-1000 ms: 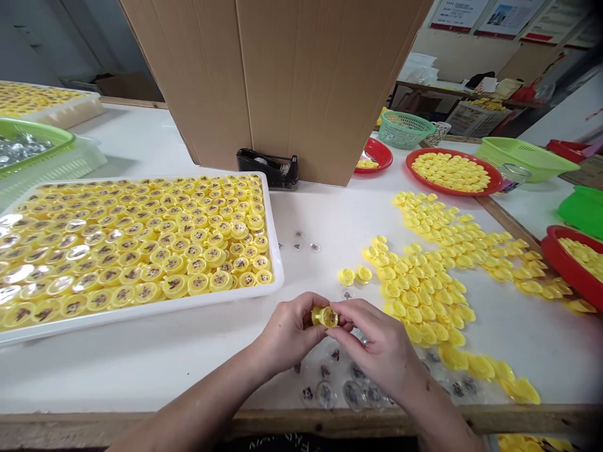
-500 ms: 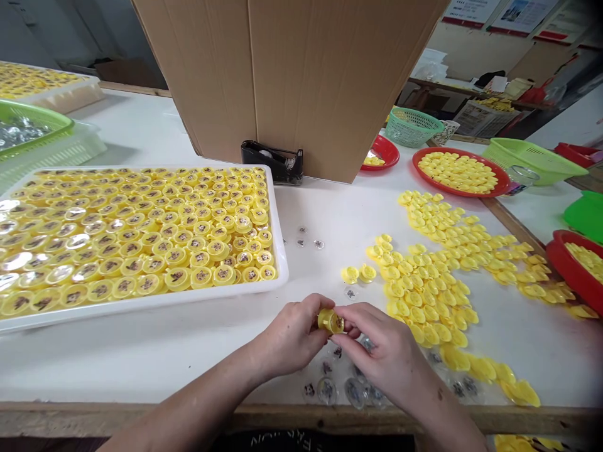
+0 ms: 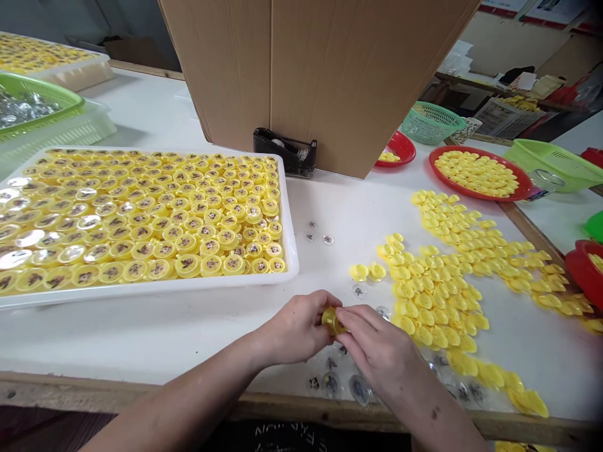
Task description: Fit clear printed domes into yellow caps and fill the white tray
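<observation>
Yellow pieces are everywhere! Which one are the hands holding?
The yellow piece pinched between the left hand and the right hand. It alone is held; no hand grips the loose pieces or those in the white tray.

A workshop is indicated: on a table (image 3: 155, 333), yellow pieces (image 3: 424, 301) are massed near a filled tray (image 3: 293, 257); posters (image 3: 556, 11), seemingly, are hung behind.

Bare forearms (image 3: 202, 392) angle inward; the bare left hand (image 3: 299, 328) and bare right hand (image 3: 379, 339) converge, fingers curled, pinching.
</observation>
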The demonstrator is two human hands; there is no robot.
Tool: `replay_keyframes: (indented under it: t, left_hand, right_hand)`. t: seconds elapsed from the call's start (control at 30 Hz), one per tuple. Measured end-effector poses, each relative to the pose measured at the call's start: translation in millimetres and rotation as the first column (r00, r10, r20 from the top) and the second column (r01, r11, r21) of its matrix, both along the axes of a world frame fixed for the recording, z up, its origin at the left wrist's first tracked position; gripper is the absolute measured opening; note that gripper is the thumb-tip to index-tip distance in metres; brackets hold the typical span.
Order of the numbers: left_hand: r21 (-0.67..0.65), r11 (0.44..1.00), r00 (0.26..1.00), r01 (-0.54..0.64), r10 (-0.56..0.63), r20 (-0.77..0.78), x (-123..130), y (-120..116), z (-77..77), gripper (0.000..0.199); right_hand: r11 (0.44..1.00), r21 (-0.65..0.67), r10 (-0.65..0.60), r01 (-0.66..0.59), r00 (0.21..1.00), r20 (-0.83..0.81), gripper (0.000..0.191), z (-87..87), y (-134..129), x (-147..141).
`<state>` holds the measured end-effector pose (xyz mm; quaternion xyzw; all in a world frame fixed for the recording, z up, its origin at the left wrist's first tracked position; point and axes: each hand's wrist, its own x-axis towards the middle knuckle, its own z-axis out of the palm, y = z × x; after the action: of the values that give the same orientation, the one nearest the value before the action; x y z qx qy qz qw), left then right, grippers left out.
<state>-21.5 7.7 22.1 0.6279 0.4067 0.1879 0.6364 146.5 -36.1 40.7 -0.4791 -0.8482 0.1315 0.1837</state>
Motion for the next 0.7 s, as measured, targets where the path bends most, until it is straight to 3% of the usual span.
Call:
replay_keyframes:
  t: [0.17, 0.33, 0.53, 0.7]
  left_hand:
    - [-0.214, 0.976, 0.966, -0.026, 0.08, 0.245, 2, -3, -2.5, 0.044]
    - [-0.351, 0.936, 0.94, 0.033, 0.09, 0.328, 3, -4, 0.2, 0.033]
    - [-0.339, 0.94, 0.951, 0.036, 0.072, 0.302, 2, -2, -2.4, 0.03]
    - [-0.216, 0.976, 0.992, 0.037, -0.01, 0.129, 1, -1, -1.0, 0.026]
  right_hand:
    - [0.999, -0.023, -0.032, 0.029, 0.993, -0.11, 0.022, 5.8, 3, 3]
    - [0.985, -0.16, -0.109, 0.07, 0.961, -0.254, 0.021, 9.3, 3, 16]
    - [0.952, -0.296, -0.18, 0.077, 0.924, -0.337, 0.021, 2.7, 2, 21]
    - [0.975, -0.199, -0.14, 0.096, 0.966, -0.218, 0.022, 5.0, 0, 19]
